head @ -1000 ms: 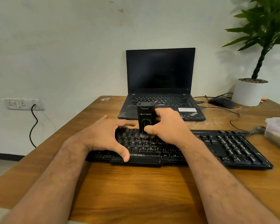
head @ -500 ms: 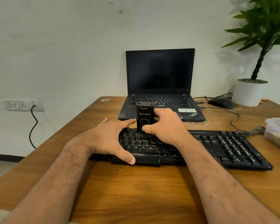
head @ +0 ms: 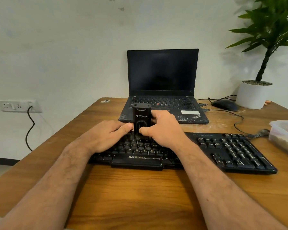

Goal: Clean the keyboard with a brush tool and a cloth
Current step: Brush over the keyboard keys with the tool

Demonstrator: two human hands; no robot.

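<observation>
At the far left, a wall socket (head: 18,106) holds a black cord (head: 29,128) that hangs down the wall beside the wooden desk (head: 140,193).

The left hand (head: 106,136) comes in from the lower left, forearm stretched over the desk edge, palm down on the left part of the black keyboard (head: 231,151). Its fingers lie fairly straight and flat over the keys, grasping nothing, and the thumb tip reaches to the base of the brush tool (head: 141,119), touching or just beside it; which, I cannot tell.

The brush tool is a black upright block standing on the upper key rows, near the keyboard's middle. Its front reads "STRIFF" in pale letters with a small logo to the left of the word.

The right hand (head: 163,130) grasps this tool from the right side, thumb curled across the lower front and fingers wrapped round the back. Its forearm runs in from the lower right, crossing the keyboard.

The keyboard's front edge reads "ZEBRONICS"; letters such as V, B, N, M show on keys between the hands, and "Alt" on either side of the space bar.

Behind stands an open laptop (head: 163,72) with a dark screen; its palm rest reads "ThinkPad" beside a white sticker whose text is too small to read. Further right are a black mouse (head: 224,105), a potted plant (head: 253,95) and a clear plastic box (head: 286,133).
</observation>
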